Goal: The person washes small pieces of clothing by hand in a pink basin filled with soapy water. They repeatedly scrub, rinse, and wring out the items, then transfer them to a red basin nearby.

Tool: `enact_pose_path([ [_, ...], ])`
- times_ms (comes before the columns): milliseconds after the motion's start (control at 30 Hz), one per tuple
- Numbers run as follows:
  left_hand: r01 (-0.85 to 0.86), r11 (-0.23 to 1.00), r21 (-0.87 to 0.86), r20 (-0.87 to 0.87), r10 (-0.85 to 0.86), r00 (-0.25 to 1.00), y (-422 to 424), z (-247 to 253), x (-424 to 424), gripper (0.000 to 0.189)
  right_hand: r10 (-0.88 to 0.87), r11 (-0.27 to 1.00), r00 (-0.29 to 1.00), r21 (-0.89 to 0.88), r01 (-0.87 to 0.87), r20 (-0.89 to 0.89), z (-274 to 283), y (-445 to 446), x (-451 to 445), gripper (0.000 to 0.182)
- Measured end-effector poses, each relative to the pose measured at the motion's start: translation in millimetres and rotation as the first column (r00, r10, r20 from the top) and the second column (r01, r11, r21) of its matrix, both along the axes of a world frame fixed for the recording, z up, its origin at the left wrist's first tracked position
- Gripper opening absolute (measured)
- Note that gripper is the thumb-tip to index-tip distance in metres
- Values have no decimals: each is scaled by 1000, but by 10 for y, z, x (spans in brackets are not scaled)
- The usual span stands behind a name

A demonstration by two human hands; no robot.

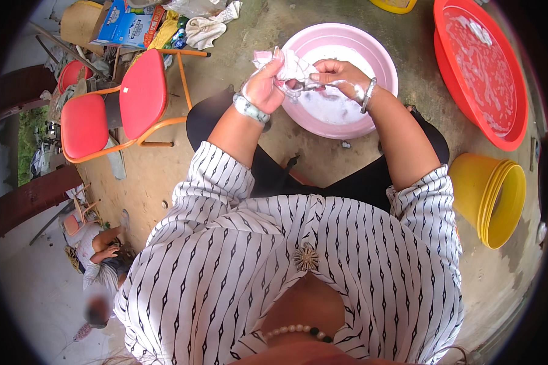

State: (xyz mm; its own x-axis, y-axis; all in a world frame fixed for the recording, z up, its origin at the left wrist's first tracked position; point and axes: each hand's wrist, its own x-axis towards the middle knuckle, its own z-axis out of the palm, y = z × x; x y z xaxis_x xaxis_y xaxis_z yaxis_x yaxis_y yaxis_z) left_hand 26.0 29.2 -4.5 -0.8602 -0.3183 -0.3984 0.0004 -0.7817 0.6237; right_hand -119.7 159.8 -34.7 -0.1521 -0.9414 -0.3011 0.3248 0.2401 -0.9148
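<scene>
My left hand point(266, 87), with a pale stone bangle at its wrist, holds a wet, soapy white and pink cloth point(294, 68) over the left side of a pink plastic basin point(386, 86). Pinching the cloth's right end is my right hand point(345, 78), which has suds on its skin and a silver-coloured bangle. Below both hands, the basin holds whitish suds point(335, 107), with something darker partly showing in them. The cloth is bunched, and part of it hangs between my hands.
A large red basin point(443, 68) with sudsy water stands at upper right, above stacked yellow buckets point(475, 196). On the left are a red-seated chair point(144, 93), a blue printed carton point(128, 23) and clutter. A seated person point(101, 264) is at lower left.
</scene>
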Motion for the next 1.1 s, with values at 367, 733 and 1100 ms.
enact_pose_path([
  [367,-42,999,13,-44,42,998,-137,15,32,26,-190,970,973,-128,207,133,225,-16,242,34],
  [733,-11,1000,-5,-34,10,999,-76,75,50,34,-326,919,895,-120,375,304,221,-9,316,25],
  [1100,52,998,-24,30,-52,998,-124,41,43,36,-283,865,816,-233,444,503,158,-60,310,11],
])
